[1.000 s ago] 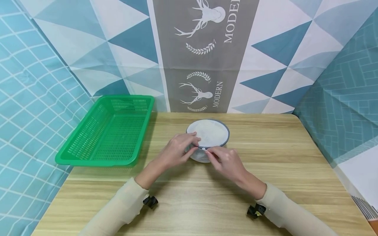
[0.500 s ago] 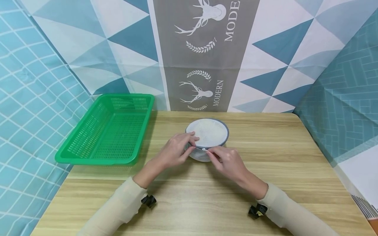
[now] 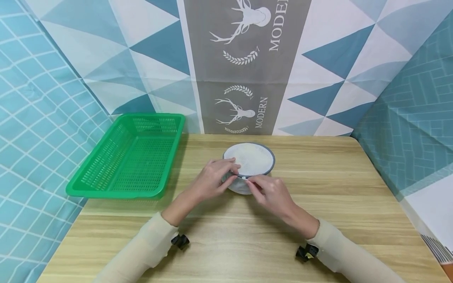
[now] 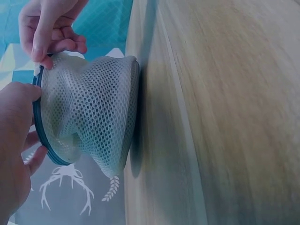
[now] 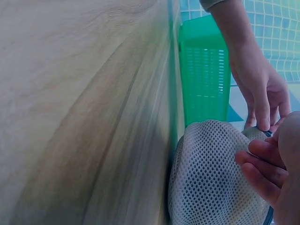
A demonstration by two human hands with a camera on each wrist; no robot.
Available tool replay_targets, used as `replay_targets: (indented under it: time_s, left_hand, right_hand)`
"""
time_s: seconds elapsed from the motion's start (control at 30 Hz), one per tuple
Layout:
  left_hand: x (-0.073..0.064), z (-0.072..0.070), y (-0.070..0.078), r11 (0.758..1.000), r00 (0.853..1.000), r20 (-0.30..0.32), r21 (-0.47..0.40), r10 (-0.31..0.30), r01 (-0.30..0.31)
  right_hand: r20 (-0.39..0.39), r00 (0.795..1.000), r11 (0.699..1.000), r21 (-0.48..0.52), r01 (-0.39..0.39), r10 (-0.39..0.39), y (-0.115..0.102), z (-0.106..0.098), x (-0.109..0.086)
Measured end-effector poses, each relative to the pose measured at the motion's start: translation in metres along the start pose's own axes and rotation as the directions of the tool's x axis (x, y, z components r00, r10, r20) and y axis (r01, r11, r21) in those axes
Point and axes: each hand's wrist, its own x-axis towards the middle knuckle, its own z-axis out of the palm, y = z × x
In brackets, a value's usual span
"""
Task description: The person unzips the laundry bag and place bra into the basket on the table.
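A white mesh laundry bag [image 3: 250, 157] with a dark blue zipped rim [image 4: 39, 123] stands upright on the wooden table, its round top facing up. My left hand [image 3: 213, 177] holds the near left of that rim, thumb below and fingers over the top. Just right of it, my right hand [image 3: 273, 193] pinches the small white zipper pull [image 3: 244, 178] between thumb and forefinger. The mesh side wall [image 4: 101, 103] sags inward in the left wrist view. In the right wrist view my right fingers [image 5: 265, 171] partly cover the rim, and the pull is hidden.
A green plastic basket [image 3: 166, 165] with slotted walls stands at the table's left, beyond my left forearm. Behind the table [image 3: 226, 243] hangs a patterned cloth [image 3: 235, 74] with deer heads. Blue tiled sheets [image 3: 32, 157] rise on both sides.
Both hands keep their hold on the bag's rim and zipper pull. The view shifts very slightly; otherwise nothing visibly moves.
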Motion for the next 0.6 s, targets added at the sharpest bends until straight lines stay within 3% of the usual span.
replay_targets:
  time_s: [0.33, 0.6]
  left_hand:
    - [-0.0024, -0.0013, -0.0006, 1.0, 0.999, 0.042, -0.016, -0.025, 0.025]
    - [-0.0044, -0.0022, -0.0032, 0.999, 0.999, 0.034, -0.04, -0.033, 0.034]
  right_hand:
    - [0.004, 1.0, 1.0, -0.011, 0.003, -0.003, 0.0008, 0.0006, -0.0017]
    - [0.009, 1.0, 0.999, -0.03, -0.016, 0.017, 0.0015, -0.0012, -0.0038]
